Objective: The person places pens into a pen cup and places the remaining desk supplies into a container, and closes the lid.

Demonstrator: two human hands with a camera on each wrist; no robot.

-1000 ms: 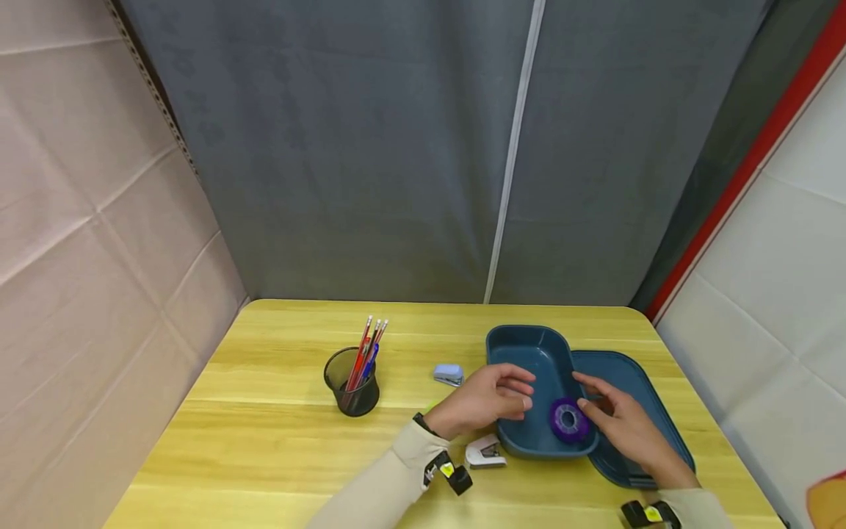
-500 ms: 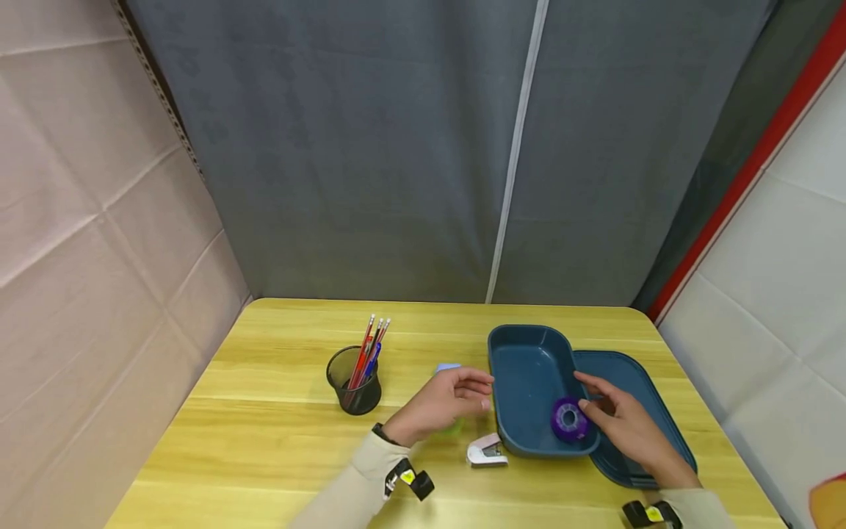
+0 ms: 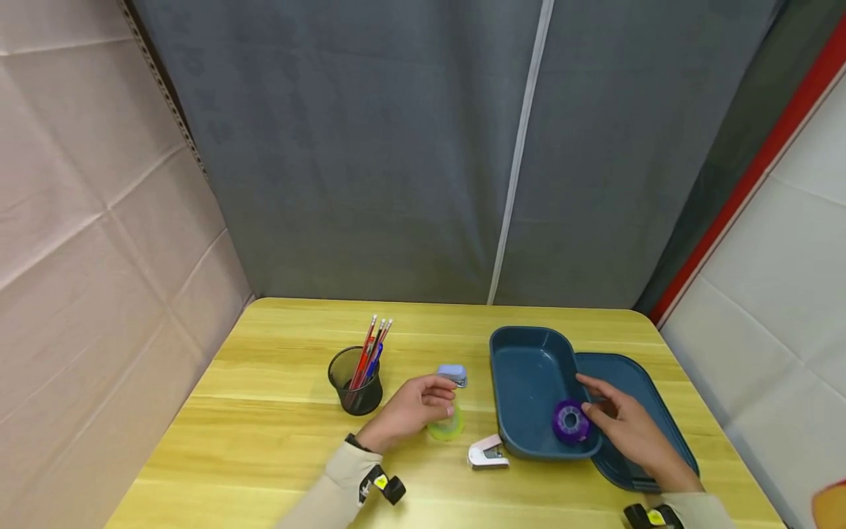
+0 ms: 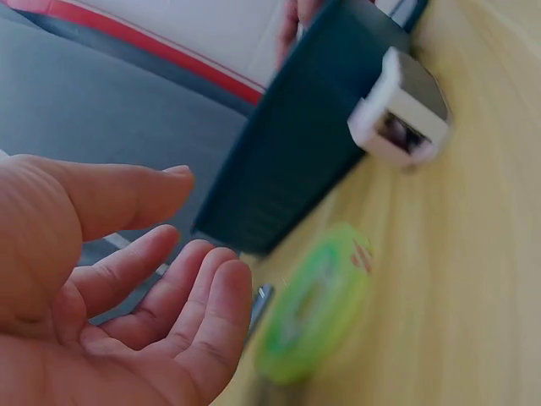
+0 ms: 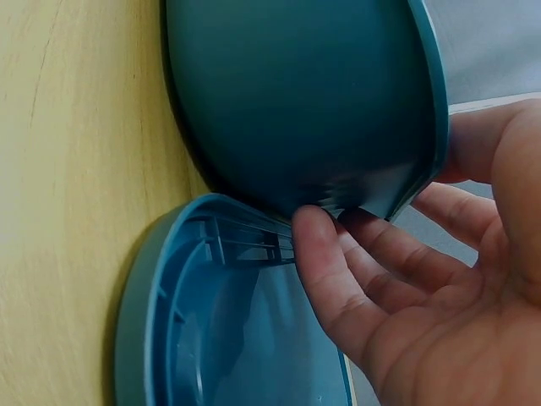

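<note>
My left hand (image 3: pixel 419 406) hovers over a yellow-green tape roll (image 3: pixel 449 429), fingers loosely bent and thumb apart, holding nothing. In the left wrist view a gap shows between that hand and the tape roll (image 4: pixel 325 309), which is blurred. My right hand (image 3: pixel 624 426) pinches the side wall of a dark blue box (image 3: pixel 529 382), thumb over the rim and fingers outside, also seen on the box (image 5: pixel 296 93) in the right wrist view. A purple tape roll (image 3: pixel 560 426) lies inside the box beside the right thumb. A light blue stapler (image 3: pixel 453 372) lies just beyond the left fingertips.
A white stapler (image 3: pixel 486 454) lies by the box's near left corner. The dark blue lid (image 3: pixel 624 375) rests on the table (image 3: pixel 264 441) to the right, partly behind my right hand. A black mesh pen cup (image 3: pixel 360 400) with several pencils and pens stands left.
My left hand has drawn left from above the box to the yellow-green tape roll, uncovering the box's inside. The right hand stays on the box wall; the purple tape roll has not moved.
</note>
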